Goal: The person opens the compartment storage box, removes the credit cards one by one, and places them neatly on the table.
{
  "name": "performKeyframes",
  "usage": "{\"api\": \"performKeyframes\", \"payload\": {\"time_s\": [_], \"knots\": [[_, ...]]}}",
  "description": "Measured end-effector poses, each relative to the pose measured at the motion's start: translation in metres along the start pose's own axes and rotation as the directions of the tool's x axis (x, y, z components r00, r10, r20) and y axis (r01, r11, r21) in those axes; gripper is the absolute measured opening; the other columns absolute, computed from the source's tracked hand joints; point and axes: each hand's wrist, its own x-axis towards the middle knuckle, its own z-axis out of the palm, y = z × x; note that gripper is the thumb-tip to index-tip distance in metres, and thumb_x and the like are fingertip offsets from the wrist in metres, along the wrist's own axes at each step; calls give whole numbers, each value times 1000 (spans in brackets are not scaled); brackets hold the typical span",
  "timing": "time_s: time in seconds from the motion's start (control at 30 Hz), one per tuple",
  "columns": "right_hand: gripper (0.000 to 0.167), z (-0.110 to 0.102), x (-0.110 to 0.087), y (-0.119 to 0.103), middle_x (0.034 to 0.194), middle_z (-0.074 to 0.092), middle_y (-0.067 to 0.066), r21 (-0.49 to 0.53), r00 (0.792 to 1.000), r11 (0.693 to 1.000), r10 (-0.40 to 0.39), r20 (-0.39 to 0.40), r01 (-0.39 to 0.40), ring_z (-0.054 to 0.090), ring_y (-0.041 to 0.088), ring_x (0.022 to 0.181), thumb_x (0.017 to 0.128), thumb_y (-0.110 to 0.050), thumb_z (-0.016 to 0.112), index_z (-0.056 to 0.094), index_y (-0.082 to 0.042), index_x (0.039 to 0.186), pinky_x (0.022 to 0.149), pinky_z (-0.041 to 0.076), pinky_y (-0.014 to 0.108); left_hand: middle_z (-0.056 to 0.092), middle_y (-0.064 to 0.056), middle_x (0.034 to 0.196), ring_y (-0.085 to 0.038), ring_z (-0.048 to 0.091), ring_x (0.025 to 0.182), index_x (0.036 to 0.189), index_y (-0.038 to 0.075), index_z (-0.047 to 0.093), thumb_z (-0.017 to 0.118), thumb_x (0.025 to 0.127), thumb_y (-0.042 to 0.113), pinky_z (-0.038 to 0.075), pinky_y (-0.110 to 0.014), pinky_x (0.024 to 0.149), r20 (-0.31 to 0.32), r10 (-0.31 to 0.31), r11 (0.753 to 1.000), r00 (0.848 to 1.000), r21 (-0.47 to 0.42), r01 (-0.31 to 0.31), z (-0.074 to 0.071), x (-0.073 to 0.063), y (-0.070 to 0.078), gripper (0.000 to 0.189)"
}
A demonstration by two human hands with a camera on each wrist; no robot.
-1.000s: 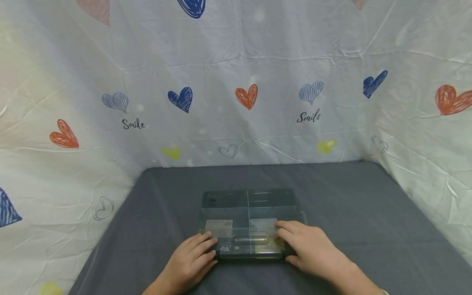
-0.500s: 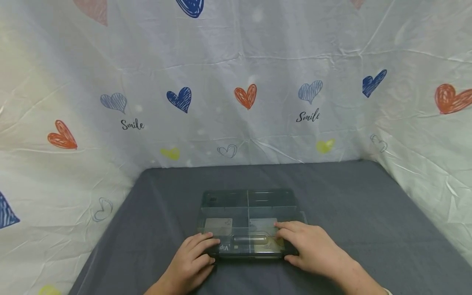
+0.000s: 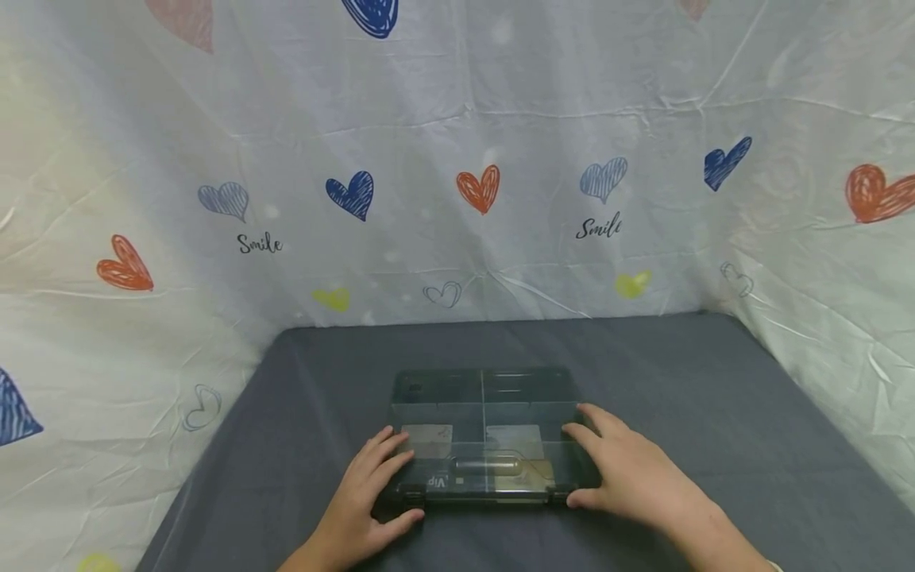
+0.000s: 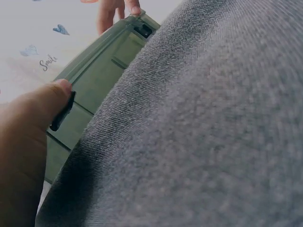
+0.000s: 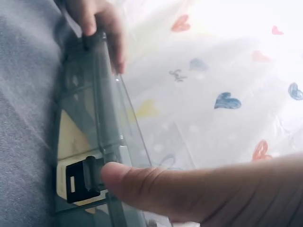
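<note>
A translucent dark-green plastic organizer box [image 3: 468,429], seemingly closed, lies flat on a grey tablecloth [image 3: 715,413], pale flat pieces [image 3: 427,441] showing inside. The left hand [image 3: 360,496] and right hand [image 3: 629,469] flank its near corners, fingers loosely spread, not clenched, thumbs by black latches [image 5: 80,182], probably to steady it. Behind hangs a heart-printed white curtain [image 3: 422,95].

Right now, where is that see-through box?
In the head view, the see-through box lies on the grey cloth, low and near the middle, between the left hand and right hand.
</note>
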Motion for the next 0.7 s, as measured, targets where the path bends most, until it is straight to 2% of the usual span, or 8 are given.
{"api": "performKeyframes", "payload": {"time_s": [0.07, 0.13, 0.27, 0.37, 0.53, 0.63, 0.7], "knots": [[99, 0, 0, 2, 149, 43, 19, 15, 998, 998, 61, 24, -61, 53, 39, 125, 67, -56, 91, 55, -8, 146, 82, 54, 53, 51, -13, 151, -43, 42, 140, 140, 8, 61, 90, 77, 43, 18, -34, 121, 9, 13, 1000, 1000, 20, -13, 0, 0, -1, 77], [105, 0, 1, 3, 137, 46, 15, 24, 994, 995, 95, 51, -96, 55, 30, 110, 64, -56, 92, 53, -8, 148, 72, 52, 45, 51, -14, 150, -42, 42, 141, 139, 9, 62, 89, 77, 46, 26, -40, 118, 18, 15, 999, 1000, 40, -16, 0, 0, -2, 77], [107, 0, 2, 3, 115, 45, 5, 11, 992, 995, 101, 71, -102, 43, 19, 89, 62, -51, 95, 52, -7, 150, 63, 42, 37, 52, -14, 149, -41, 43, 140, 139, 10, 62, 87, 79, 48, 40, -56, 104, 38, 24, 996, 999, 86, -28, 0, 0, -5, 75], [106, 0, 3, 3, 112, 47, 3, -3, 994, 996, 89, 63, -89, 44, 18, 88, 62, -50, 95, 54, -6, 149, 65, 43, 37, 53, -15, 148, -42, 45, 138, 137, 9, 63, 85, 82, 47, 44, -61, 97, 45, 48, 991, 998, 125, -54, -1, 0, -7, 71], [104, 0, 3, 2, 117, 52, 4, -12, 997, 998, 60, 49, -60, 50, 19, 93, 62, -48, 96, 55, -4, 146, 69, 47, 40, 55, -16, 145, -42, 49, 134, 135, 8, 65, 83, 84, 48, 48, -61, 92, 31, 93, 981, 995, 170, -97, -1, 0, -6, 67], [103, 0, 3, 2, 118, 53, 6, -21, 997, 998, 56, 52, -55, 54, 21, 94, 62, -47, 96, 56, -3, 146, 71, 49, 42, 55, -15, 145, -41, 49, 134, 135, 9, 65, 81, 86, 50, 47, -62, 91, 20, 88, 984, 996, 153, -90, -1, 1, -4, 65], [103, 0, 3, 2, 120, 55, 8, -39, 997, 998, 56, 51, -54, 58, 24, 95, 63, -48, 96, 55, -2, 145, 73, 51, 45, 54, -13, 146, -40, 47, 136, 136, 10, 64, 81, 86, 49, 45, -63, 93, 16, 54, 993, 998, 109, -55, -2, 2, -3, 65]]}}
